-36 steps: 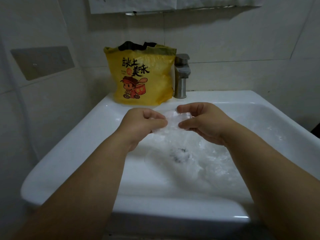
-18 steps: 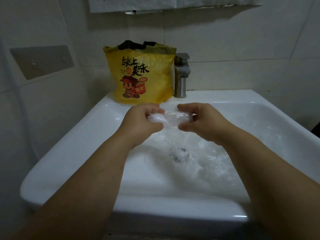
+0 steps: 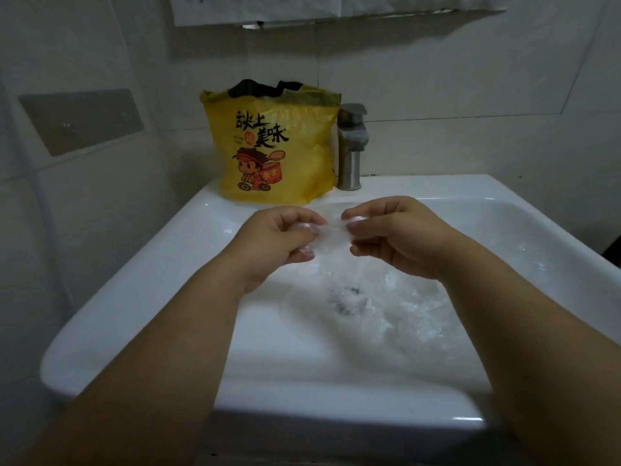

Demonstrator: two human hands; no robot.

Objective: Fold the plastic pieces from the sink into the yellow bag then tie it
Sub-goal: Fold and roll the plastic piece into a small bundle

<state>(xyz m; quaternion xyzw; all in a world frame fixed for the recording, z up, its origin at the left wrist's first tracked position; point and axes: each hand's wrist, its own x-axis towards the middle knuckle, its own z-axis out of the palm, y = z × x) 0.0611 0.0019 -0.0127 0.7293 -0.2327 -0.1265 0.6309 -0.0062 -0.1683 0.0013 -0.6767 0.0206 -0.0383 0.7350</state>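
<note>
Holding a small clear plastic piece [image 3: 331,234] stretched between my two hands, I have it pinched at both ends. My left hand [image 3: 280,238] grips its left edge and my right hand [image 3: 395,235] its right edge, so its long axis runs side to side from one set of fingertips to the other. On both hands the fingers [image 3: 358,224] are curled in tight against the thumbs with hardly any gap, and nothing else is in either grasp. The film is so thin and glossy that I cannot tell how many folds it has or where its lower edge ends. The yellow bag [image 3: 272,153] stands upright straight beyond my fingertips, a little toward the left-hand side, on the back ledge of the sink [image 3: 134,297]. Its mouth is open at the top with something dark showing inside. It is near my hands but not touching them, and my left hand looks slightly the nearer. Beyond my right fingers, just beside the bag, stands the metal tap [image 3: 351,153]. Below my fingers and on their near side, more plastic pieces [image 3: 396,311] lie crumpled in the basin, spread over the drain and toward my right wrist. I judge the coming move is to bring the two ends together in a fold, then carry the piece forward and up over the bag's rim, since the mouth sits higher than my fingertips.
</note>
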